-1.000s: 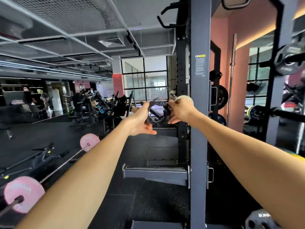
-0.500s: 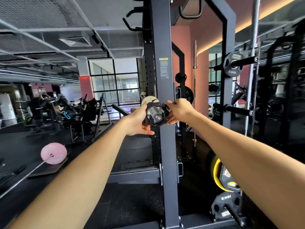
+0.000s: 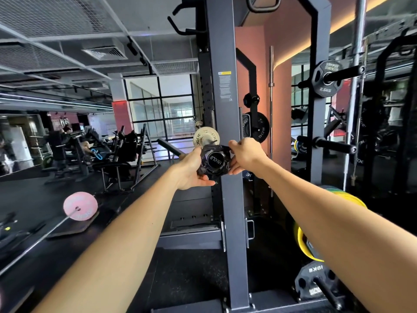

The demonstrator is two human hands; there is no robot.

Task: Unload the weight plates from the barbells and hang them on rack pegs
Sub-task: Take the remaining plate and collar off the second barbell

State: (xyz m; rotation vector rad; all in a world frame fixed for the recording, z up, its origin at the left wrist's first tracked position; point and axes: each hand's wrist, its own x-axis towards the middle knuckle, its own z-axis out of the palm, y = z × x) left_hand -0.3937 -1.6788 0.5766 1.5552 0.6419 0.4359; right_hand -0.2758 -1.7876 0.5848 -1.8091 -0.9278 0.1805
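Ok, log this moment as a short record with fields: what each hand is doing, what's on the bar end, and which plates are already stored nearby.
left hand: left hand holds the left side of the black collar
right hand: right hand pinches the collar's right edge
bar end: barbell end cap reads 1500LB; collar sits around it
plate behind collar: pale plate, on the bar
stored plates: 2.5KG plate on an upper peg; 10KG plate low on the right
floor: pink plate on another barbell
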